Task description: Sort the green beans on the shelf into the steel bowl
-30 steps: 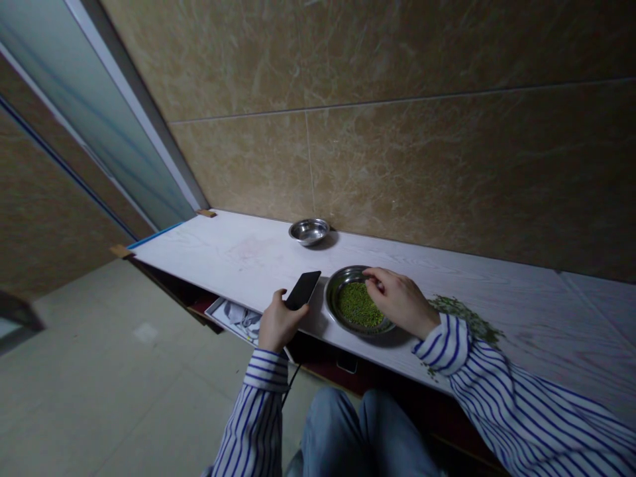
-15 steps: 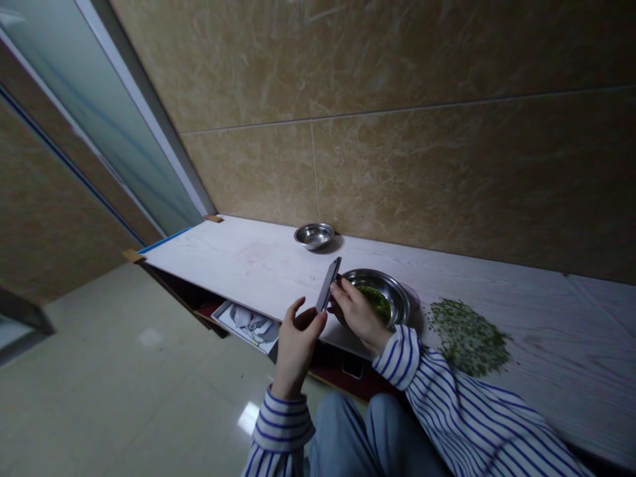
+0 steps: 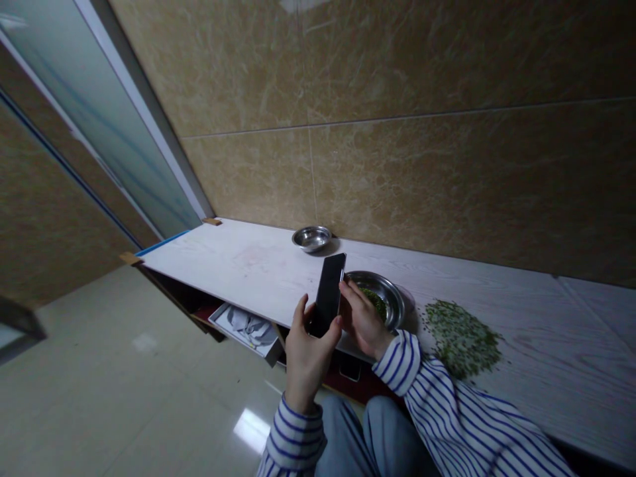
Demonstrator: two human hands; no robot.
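Observation:
A black smartphone (image 3: 328, 291) is held up with its dark screen towards me, tilted over the table's front edge. My left hand (image 3: 309, 351) grips its lower end between thumb and fingers. Against the phone's right edge lie the fingers of my right hand (image 3: 365, 318); part of them is hidden. Behind this hand, a steel bowl (image 3: 397, 291) on the table contains small green pieces (image 3: 373, 299). Further right, a loose spread of similar green pieces (image 3: 464, 339) lies on the tabletop.
A smaller steel bowl (image 3: 311, 240) stands near the tiled wall (image 3: 397, 179). Below the whitish tabletop (image 3: 238, 255), an open drawer (image 3: 244, 331) with grey cloth-like contents sticks out on the left. Another phone-like item (image 3: 350, 368) rests on the red shelf under the table.
The smartphone has turned from nearly edge-on to showing its screen. My left hand has moved right and closed on its lower end. The right hand stays at its edge.

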